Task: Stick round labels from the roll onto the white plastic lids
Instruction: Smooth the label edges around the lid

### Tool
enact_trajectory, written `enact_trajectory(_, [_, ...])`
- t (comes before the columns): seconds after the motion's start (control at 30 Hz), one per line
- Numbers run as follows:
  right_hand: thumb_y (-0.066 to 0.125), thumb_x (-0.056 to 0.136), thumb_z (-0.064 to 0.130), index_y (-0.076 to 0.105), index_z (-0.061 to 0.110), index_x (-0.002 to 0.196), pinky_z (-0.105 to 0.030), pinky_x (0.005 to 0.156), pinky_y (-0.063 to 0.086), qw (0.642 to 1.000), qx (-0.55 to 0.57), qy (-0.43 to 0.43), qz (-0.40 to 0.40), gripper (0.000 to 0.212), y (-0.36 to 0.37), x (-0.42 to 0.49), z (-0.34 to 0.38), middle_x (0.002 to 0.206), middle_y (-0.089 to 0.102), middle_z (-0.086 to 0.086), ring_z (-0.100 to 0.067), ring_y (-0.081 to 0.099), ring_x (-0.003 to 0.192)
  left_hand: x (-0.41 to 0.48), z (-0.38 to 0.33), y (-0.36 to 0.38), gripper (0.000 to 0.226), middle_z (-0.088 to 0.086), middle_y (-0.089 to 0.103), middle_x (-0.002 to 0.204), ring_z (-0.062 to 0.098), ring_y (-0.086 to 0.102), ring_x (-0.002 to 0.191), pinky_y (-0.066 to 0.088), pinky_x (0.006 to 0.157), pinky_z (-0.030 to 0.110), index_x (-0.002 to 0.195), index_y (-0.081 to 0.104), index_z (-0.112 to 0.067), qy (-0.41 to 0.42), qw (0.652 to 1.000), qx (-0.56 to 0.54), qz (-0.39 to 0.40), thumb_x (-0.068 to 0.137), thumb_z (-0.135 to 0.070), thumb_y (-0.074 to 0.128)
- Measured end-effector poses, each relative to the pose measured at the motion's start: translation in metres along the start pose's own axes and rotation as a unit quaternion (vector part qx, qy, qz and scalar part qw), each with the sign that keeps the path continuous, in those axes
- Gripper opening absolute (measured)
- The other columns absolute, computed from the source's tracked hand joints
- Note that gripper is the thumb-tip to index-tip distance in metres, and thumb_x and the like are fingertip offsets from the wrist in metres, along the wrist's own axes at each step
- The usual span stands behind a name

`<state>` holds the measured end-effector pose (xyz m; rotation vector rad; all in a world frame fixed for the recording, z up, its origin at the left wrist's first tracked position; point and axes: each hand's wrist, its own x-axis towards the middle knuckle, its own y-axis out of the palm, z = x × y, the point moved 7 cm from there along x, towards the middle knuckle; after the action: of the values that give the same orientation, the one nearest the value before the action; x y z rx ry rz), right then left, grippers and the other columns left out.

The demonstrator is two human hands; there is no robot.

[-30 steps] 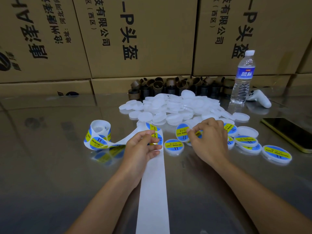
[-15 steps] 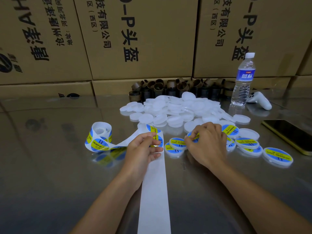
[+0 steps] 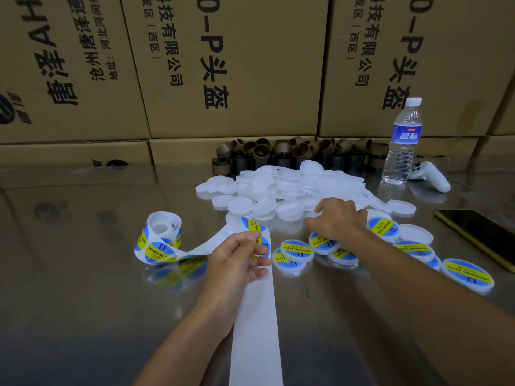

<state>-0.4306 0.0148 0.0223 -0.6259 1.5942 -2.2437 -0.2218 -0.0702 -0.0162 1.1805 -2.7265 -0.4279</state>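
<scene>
Thumb and fingers of my left hand [image 3: 239,260] are pinched on the liner strip [image 3: 255,316], with a label [image 3: 252,225] just past my fingertips. Labels are thin, floppy and grabby, so I'd lift one by its edge only. My right hand [image 3: 338,220] is over the near edge of the bare lid pile [image 3: 278,185], fingers bent down on one; can't tell if it's gripped. Lids look light, stiff, slidey on this shiny table [image 3: 83,274]. The finished lids [image 3: 296,247] crowd just right of the strip, the roll [image 3: 160,240] sits left, so open room is toward me.

The tabletop [image 3: 83,316] is glossy, mirror-like metal. The lids [image 3: 289,188] are matt, translucent white plastic, the backing strip [image 3: 256,330] smooth white paper, the boxes [image 3: 237,65] matt brown cardboard.
</scene>
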Motion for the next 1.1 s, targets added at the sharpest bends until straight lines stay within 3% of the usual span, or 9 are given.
enact_trajectory(0.23, [0.066,0.080,0.045,0.058,0.022,0.113,-0.042,0.101,0.029,0.998,-0.069,-0.006,0.012,0.042,0.000,0.005,0.004,0.116,0.059,-0.004,-0.024,0.044,0.118,0.000,-0.001,-0.001,0.021,0.001,0.066,0.064,0.015,0.063,0.058,0.051,0.054,0.022,0.089,0.065,-0.011,0.001,1.000,0.002,0.000,0.097,-0.005,0.047])
enact_trajectory(0.37, [0.067,0.081,0.045,0.063,0.020,0.106,-0.042,0.101,0.029,0.999,-0.042,-0.013,0.032,0.035,0.000,0.005,0.003,0.111,0.063,-0.003,-0.023,0.050,0.112,-0.001,-0.002,-0.001,0.020,0.003,0.066,0.066,0.016,0.063,0.059,0.051,0.055,0.022,0.089,0.066,-0.010,0.000,1.000,0.001,-0.001,0.097,-0.006,0.047])
enact_trajectory(0.47, [0.060,0.087,0.026,0.070,0.024,0.092,-0.040,0.097,0.030,0.999,-0.021,-0.043,0.011,0.011,-0.004,0.000,0.005,0.101,0.067,-0.001,-0.022,0.055,0.101,-0.001,-0.003,-0.001,0.022,0.003,0.065,0.066,0.016,0.063,0.059,0.051,0.056,0.023,0.089,0.066,-0.010,0.000,1.000,0.006,-0.003,0.097,-0.005,0.046])
enact_trajectory(0.53, [0.054,0.088,0.014,0.071,0.023,0.090,-0.039,0.097,0.032,0.999,-0.002,-0.049,0.004,0.019,-0.005,-0.002,0.003,0.099,0.068,-0.001,-0.023,0.055,0.097,-0.001,-0.003,-0.001,0.023,0.001,0.065,0.064,0.017,0.062,0.059,0.051,0.055,0.022,0.089,0.065,-0.010,0.001,1.000,0.009,-0.004,0.097,-0.003,0.045])
enact_trajectory(0.7, [0.049,0.092,0.014,0.062,0.022,0.087,-0.039,0.097,0.037,0.991,0.111,-0.064,-0.023,0.017,-0.015,-0.009,0.002,0.097,0.067,-0.001,-0.023,0.057,0.096,-0.002,-0.003,0.000,0.023,0.001,0.065,0.061,0.017,0.061,0.057,0.051,0.055,0.023,0.088,0.064,-0.010,0.000,1.000,0.005,-0.009,0.097,-0.002,0.045])
enact_trajectory(0.8, [0.047,0.094,0.011,0.057,0.017,0.086,-0.026,0.075,0.045,0.951,0.291,-0.096,-0.046,0.014,-0.029,-0.025,0.009,0.086,0.063,-0.001,-0.017,0.055,0.082,-0.002,-0.004,0.000,0.022,0.001,0.064,0.060,0.016,0.061,0.055,0.052,0.056,0.024,0.087,0.065,-0.010,-0.003,1.000,-0.002,-0.011,0.097,-0.004,0.046])
enact_trajectory(0.9, [0.046,0.096,0.010,0.059,0.016,0.081,-0.010,0.052,0.037,0.884,0.457,-0.099,-0.012,0.020,-0.032,-0.051,0.016,0.073,0.057,0.004,-0.007,0.048,0.064,-0.004,-0.005,0.001,0.022,0.002,0.064,0.061,0.017,0.061,0.057,0.051,0.059,0.027,0.087,0.064,-0.010,-0.001,1.000,-0.001,-0.014,0.098,-0.005,0.046])
enact_trajectory(1.0, [0.047,0.098,0.015,0.063,0.021,0.084,-0.009,0.062,0.044,0.826,0.554,-0.093,0.048,0.023,-0.019,-0.079,0.023,0.077,0.065,0.009,0.001,0.058,0.066,-0.005,-0.006,0.002,0.022,0.002,0.064,0.061,0.017,0.062,0.056,0.052,0.056,0.025,0.089,0.064,-0.010,0.001,1.000,0.002,-0.010,0.098,-0.005,0.045])
enact_trajectory(1.1, [0.048,0.098,0.016,0.065,0.020,0.087,-0.022,0.074,0.050,0.797,0.594,-0.081,0.069,0.021,-0.003,-0.098,0.027,0.084,0.070,0.005,-0.005,0.063,0.077,-0.007,-0.008,0.004,0.021,0.003,0.065,0.064,0.017,0.062,0.058,0.051,0.058,0.027,0.091,0.064,-0.009,0.004,1.000,-0.001,0.002,0.098,-0.007,0.045])
